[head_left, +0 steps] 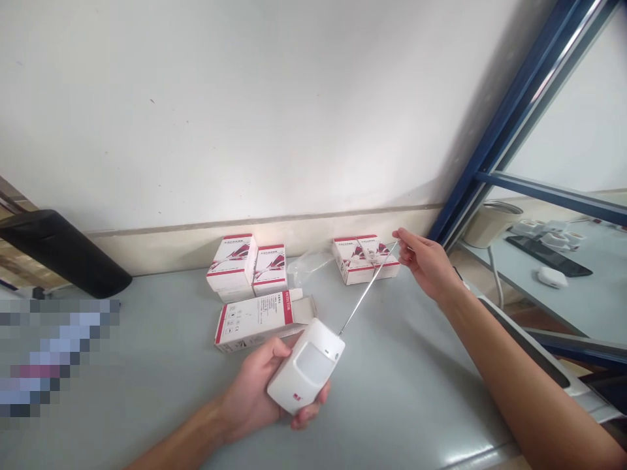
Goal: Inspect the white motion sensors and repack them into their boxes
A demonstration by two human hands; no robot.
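A white motion detector with a pale sensor window lies in my left hand, its fingers wrapped round the body. From the detector's upper corner a thin metal antenna slants up to the right, pulled long. Its far end is pinched between the fingertips of my right hand. Just behind the detector an open white and red detector box rests on its side on the table. A small white and red box stands behind the antenna, partly covered by the right fingertips' side.
Two more white and red boxes, a larger one and a smaller one, stand near the wall beside a clear plastic bag. A black padded object is at left. A blue-framed glass panel rises at right, above a white device.
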